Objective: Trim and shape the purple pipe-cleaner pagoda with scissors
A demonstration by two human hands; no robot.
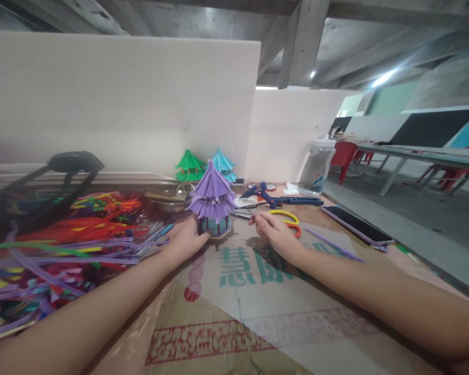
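— Where is the purple model [212,195], please?
— It stands upright on the desk [203,333], and the left hand [185,239] has its grip on the lower left side of it.
— And the right hand [272,233]?
— Its grip is clenched, fingertips together, beside the scissors [296,227]. Whether it pinches something thin, I cannot tell.
— What is behind?
— A green model [189,165] and a blue model [221,164], near the wall [140,104]. The glue gun [262,194] lies to the right of the purple model.

The dark, padded object [76,162] beyond the left hand [185,239] is blurred; the thin piece in the right hand's [271,232] fingertips is too small to identify.
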